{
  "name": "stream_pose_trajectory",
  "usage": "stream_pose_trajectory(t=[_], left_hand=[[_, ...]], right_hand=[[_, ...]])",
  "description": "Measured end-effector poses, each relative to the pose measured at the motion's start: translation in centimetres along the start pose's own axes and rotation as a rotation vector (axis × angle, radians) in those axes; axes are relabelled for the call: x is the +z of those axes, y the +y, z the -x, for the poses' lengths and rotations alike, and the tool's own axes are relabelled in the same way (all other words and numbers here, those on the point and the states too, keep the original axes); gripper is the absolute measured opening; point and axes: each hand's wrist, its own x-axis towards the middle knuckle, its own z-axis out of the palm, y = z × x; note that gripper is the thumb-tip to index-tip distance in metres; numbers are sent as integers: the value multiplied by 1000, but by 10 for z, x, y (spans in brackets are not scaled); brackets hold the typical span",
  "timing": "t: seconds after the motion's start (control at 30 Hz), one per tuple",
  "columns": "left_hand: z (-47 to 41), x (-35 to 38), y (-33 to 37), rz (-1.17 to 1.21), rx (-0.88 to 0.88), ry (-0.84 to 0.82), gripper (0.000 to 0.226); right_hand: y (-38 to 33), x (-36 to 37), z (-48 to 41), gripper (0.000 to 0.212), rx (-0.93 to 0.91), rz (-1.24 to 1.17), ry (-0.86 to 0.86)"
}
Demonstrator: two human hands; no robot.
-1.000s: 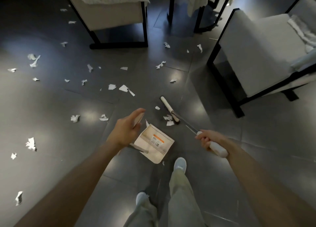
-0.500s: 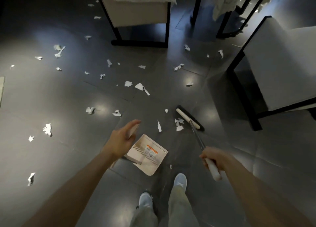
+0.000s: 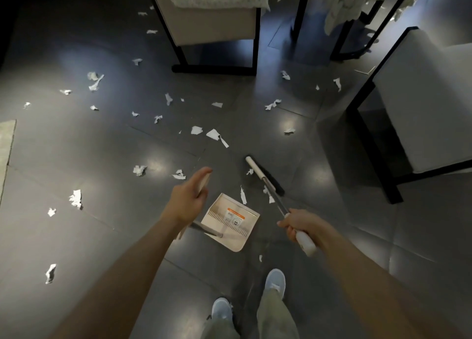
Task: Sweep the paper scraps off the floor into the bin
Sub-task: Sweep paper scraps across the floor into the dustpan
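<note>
**Broom and dustpan out, scraps all over the floor**

Nearest, two pale shoes (image 3: 274, 282) stand on the dark tiled floor (image 3: 89, 236), just behind the dustpan (image 3: 229, 223). The pan sits flat on the tiles, cream-coloured, with an orange label inside and its open edge facing away from the feet. The left hand (image 3: 189, 198) is wrapped around the top of the dustpan's long handle (image 3: 203, 185), thumb stretched forward. The right hand (image 3: 300, 226) is clenched on the white grip of the broom (image 3: 265, 177), whose thin shaft slants down to a head resting on the floor just beyond the pan's right corner. A few paper scraps (image 3: 242, 195) lie between the broom head and the pan's mouth, none of them clearly inside it. Further out, many more torn white pieces dot the tiles, thickest to the left and middle. Beyond them stand a cushioned stool (image 3: 212, 24) with black legs and, at the right, a pale armchair (image 3: 421, 103).
</note>
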Motion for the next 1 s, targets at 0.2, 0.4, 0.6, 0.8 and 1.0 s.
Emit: stream_pose_trajectory(t=[0.2, 0.4, 0.6, 0.8, 1.0], left_hand=[[-13, 1, 10, -14, 73, 33, 44], [-8, 0, 19, -7, 76, -13, 46], [27, -8, 12, -34, 159, -48, 47], [86, -21, 3, -122, 277, -152, 44], [156, -27, -20, -99, 291, -113, 43]], right_hand=[[-8, 9, 33, 52, 79, 36, -127], [-17, -5, 93, 13, 184, -98, -320], [30, 13, 130, 60, -39, 74, -90], [88, 29, 124, 73, -137, 41, 114], [139, 48, 101, 63, -93, 20, 103]])
